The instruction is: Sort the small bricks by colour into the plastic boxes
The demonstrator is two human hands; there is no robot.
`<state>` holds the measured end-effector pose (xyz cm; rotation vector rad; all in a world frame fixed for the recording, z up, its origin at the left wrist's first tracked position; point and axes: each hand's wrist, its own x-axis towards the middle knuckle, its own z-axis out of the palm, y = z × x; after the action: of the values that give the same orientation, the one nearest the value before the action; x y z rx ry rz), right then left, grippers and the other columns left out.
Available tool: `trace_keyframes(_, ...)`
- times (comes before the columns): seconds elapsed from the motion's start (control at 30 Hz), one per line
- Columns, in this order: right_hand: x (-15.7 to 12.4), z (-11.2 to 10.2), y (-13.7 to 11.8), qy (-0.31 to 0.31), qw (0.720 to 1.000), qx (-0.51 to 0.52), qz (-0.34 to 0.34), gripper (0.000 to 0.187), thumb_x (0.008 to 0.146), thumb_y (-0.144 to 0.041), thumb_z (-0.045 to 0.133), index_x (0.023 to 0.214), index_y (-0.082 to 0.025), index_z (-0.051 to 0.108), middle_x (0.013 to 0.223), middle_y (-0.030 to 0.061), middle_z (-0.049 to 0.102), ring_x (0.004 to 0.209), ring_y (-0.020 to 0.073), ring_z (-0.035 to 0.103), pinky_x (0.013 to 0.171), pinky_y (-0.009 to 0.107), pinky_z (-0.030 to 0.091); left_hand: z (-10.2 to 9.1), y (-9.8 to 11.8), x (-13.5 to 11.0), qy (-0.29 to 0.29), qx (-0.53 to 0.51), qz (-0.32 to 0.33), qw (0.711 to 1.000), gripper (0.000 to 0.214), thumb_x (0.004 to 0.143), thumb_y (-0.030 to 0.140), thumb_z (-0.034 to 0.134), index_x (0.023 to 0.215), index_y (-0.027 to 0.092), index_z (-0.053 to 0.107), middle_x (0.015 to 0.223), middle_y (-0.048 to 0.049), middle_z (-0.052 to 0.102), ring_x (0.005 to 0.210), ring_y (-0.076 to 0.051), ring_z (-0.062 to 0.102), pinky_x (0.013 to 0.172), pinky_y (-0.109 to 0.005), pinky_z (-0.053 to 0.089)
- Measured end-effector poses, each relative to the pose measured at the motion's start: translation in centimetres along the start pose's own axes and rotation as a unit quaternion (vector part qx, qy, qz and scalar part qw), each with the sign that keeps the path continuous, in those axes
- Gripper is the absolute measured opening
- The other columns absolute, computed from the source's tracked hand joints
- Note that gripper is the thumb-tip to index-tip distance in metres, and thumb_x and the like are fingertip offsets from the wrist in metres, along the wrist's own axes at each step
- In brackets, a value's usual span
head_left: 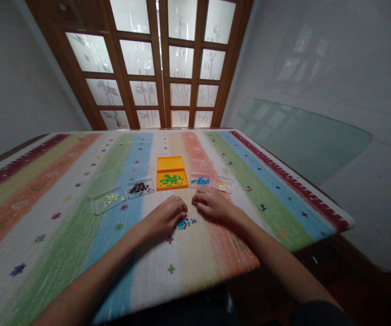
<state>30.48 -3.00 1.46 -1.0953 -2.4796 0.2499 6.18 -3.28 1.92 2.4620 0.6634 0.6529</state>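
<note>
My left hand [169, 213] rests on the striped tablecloth with its fingers curled together, at the edge of a small pile of mixed blue, green and brown pieces [183, 224]. Across a narrow gap, my right hand [213, 203] is closed too, its fingertips bent down and pointing left. Whatever either hand pinches is hidden or too small to name. Just beyond the hands stands an open orange box [170, 163] holding green pieces [171, 179]. Blue pieces [201, 181] lie in a clear box right behind my right hand.
To the left are clear boxes with dark brown pieces [140, 188] and cream pieces [111, 198]. A clear box with yellow pieces [223, 184] stands at the right. The tablecloth [63, 226] covers the table, whose near edge is close to my body. Wooden glazed doors [163, 90] stand behind.
</note>
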Motion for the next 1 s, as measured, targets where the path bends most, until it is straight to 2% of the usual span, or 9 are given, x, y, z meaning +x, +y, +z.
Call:
trace_keyframes(0.1,0.0,-0.2,-0.1,-0.002,1.000,-0.008,0.001,0.018,0.086,-0.011,0.054,0.093,-0.018,0.070,0.093,0.0067,0.070,0.082,0.0183,0.059,0.077,0.031,0.043,0.3,-0.5,1.2,0.000,0.038,0.037,0.999,0.009,0.095,0.017,0.051,0.092,0.020,0.059,0.092,-0.0059,0.062,0.085,-0.019,0.056,0.077,-0.033,0.048)
trace_keyframes(0.2,0.1,-0.3,-0.1,-0.004,1.000,-0.014,0.006,0.018,0.087,-0.011,0.053,0.092,-0.017,0.070,0.092,0.0069,0.069,0.081,0.0182,0.059,0.076,0.030,0.042,0.9,-0.8,2.4,-0.038,0.091,0.082,0.992,0.012,0.091,0.012,0.050,0.084,0.018,0.059,0.086,-0.0047,0.063,0.082,-0.019,0.055,0.076,-0.032,0.046)
trace_keyframes(0.3,0.1,-0.4,-0.1,-0.002,1.000,-0.022,0.004,0.018,0.087,-0.011,0.053,0.092,-0.016,0.070,0.091,0.0074,0.069,0.082,0.0186,0.059,0.076,0.031,0.042,1.3,-0.7,2.8,-0.060,0.134,0.098,0.984,0.018,0.090,0.007,0.049,0.079,0.018,0.059,0.080,-0.0036,0.062,0.078,-0.018,0.054,0.074,-0.030,0.045)
trace_keyframes(0.53,0.0,-0.4,-0.3,-0.004,1.000,-0.028,0.000,0.017,0.087,-0.012,0.053,0.090,-0.017,0.069,0.091,0.0070,0.068,0.079,0.0181,0.057,0.073,0.030,0.040,1.8,-0.4,2.0,-0.039,0.155,0.075,0.984,0.022,0.090,0.002,0.047,0.083,0.017,0.061,0.083,-0.0040,0.061,0.077,-0.016,0.054,0.070,-0.027,0.045)
trace_keyframes(0.67,0.0,-0.5,-0.3,-0.011,0.999,-0.030,0.004,0.016,0.088,-0.012,0.053,0.087,-0.017,0.068,0.090,0.0071,0.067,0.079,0.0183,0.056,0.073,0.030,0.040,1.5,-0.5,2.2,-0.013,0.155,0.093,0.983,0.017,0.093,0.008,0.049,0.085,0.017,0.061,0.085,-0.0043,0.061,0.078,-0.017,0.055,0.071,-0.028,0.047)
trace_keyframes(0.73,0.0,-0.5,-0.3,-0.010,0.999,-0.031,0.003,0.016,0.088,-0.012,0.053,0.088,-0.017,0.068,0.091,0.0071,0.067,0.081,0.0186,0.056,0.074,0.031,0.040,0.5,-0.8,2.2,0.023,0.153,0.102,0.983,0.015,0.094,0.011,0.049,0.093,0.018,0.062,0.090,-0.0056,0.062,0.082,-0.018,0.058,0.073,-0.030,0.049)
trace_keyframes(0.8,-0.1,-0.6,-0.2,-0.011,1.000,-0.028,-0.001,0.017,0.088,-0.011,0.053,0.090,-0.018,0.068,0.093,0.0069,0.067,0.082,0.0186,0.056,0.076,0.031,0.040,-1.5,-1.1,1.8,0.079,0.148,0.094,0.981,0.018,0.095,0.011,0.048,0.101,0.019,0.063,0.095,-0.0063,0.064,0.086,-0.018,0.060,0.075,-0.031,0.051)
trace_keyframes(0.87,-0.1,-0.7,-0.1,-0.015,1.000,-0.027,-0.004,0.018,0.087,-0.010,0.053,0.090,-0.019,0.068,0.094,0.0067,0.067,0.083,0.0186,0.055,0.076,0.032,0.040,-4.1,-1.3,0.7,0.131,0.141,0.060,0.980,0.019,0.096,0.012,0.047,0.100,0.020,0.063,0.093,-0.0053,0.065,0.084,-0.017,0.061,0.074,-0.030,0.051)
trace_keyframes(1.0,-0.2,-0.7,0.1,-0.022,0.999,-0.033,-0.003,0.018,0.086,-0.009,0.053,0.091,-0.019,0.067,0.095,0.0070,0.067,0.082,0.0184,0.055,0.074,0.031,0.040,-9.4,-1.8,-2.7,0.219,0.158,-0.052,0.961,0.014,0.094,0.026,0.052,0.096,0.021,0.064,0.089,-0.0037,0.069,0.082,-0.018,0.066,0.076,-0.030,0.053)
